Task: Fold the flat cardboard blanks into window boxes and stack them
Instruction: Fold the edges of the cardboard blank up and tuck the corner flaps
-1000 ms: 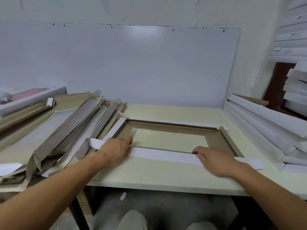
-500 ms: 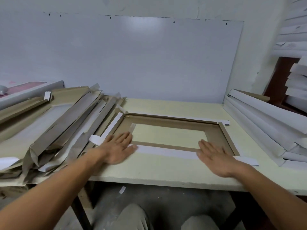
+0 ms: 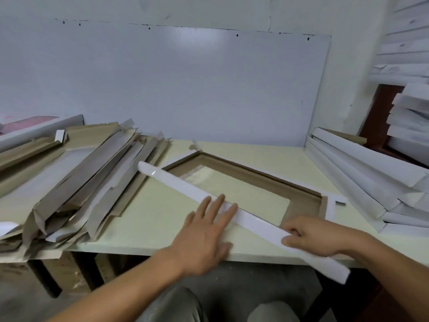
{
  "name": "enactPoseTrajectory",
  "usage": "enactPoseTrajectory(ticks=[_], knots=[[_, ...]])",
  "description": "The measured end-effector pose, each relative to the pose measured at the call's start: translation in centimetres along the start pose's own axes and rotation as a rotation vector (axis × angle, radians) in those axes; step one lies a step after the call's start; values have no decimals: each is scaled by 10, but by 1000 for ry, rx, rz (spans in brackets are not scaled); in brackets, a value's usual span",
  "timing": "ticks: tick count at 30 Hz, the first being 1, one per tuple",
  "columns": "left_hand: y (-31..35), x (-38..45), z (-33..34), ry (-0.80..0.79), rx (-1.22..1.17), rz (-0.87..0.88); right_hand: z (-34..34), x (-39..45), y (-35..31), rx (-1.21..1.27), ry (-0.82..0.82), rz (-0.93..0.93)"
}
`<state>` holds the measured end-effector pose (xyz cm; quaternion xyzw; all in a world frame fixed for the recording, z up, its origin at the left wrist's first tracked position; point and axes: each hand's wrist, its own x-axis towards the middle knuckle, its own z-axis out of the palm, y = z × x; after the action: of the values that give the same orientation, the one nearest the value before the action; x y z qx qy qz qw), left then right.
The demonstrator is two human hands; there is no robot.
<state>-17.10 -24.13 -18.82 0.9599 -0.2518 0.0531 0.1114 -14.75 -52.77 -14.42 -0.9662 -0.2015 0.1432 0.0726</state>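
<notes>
— What's carrying everything on my feed?

— I see a pale cream tabletop (image 3: pixel 151 219) across the middle of the frame, its front edge running along the lower centre.

— And lying on it?

— At centre, a cardboard blank (image 3: pixel 308 198) with a brown frame and a window, turned at an angle; its near white flap (image 3: pixel 255 223) sticks out past the front edge at lower right. At left, I see a messy heap of flat blanks (image 3: pixel 76 182) overhanging the tabletop's left end. At right, a stack of white folded boxes (image 3: pixel 362 182) lies along the edge.
</notes>
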Motion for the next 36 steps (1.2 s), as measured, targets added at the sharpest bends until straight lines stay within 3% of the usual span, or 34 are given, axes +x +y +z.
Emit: enactPoseTrajectory(ticks=[5,9,12,14,16,19,22,27,32,34,36], knots=[[41,-17,7,47,63,184,23,38,-70,553,46,94],[28,-22,7,196,26,122,29,72,-103,1177,-27,142],[5,-18,0,228,-44,114,30,84,-113,1388,11,89],[-8,-14,-4,211,49,85,32,86,-106,1208,198,49],[-17,-14,-8,180,141,62,27,76,-88,698,322,-31],[-26,-14,-16,108,106,28,19,48,-50,226,205,-49],[-29,-8,-23,13,132,18,19,22,-24,142,145,-7],[-20,-7,-27,-66,36,45,35,3,-30,58,271,-105],[-17,-11,-20,32,-128,-70,49,1,-35,69,377,-44],[-11,-9,-14,82,-75,-99,54,8,-38,-5,443,-26],[-6,-9,-5,166,77,-23,59,13,-42,-33,483,-80]])
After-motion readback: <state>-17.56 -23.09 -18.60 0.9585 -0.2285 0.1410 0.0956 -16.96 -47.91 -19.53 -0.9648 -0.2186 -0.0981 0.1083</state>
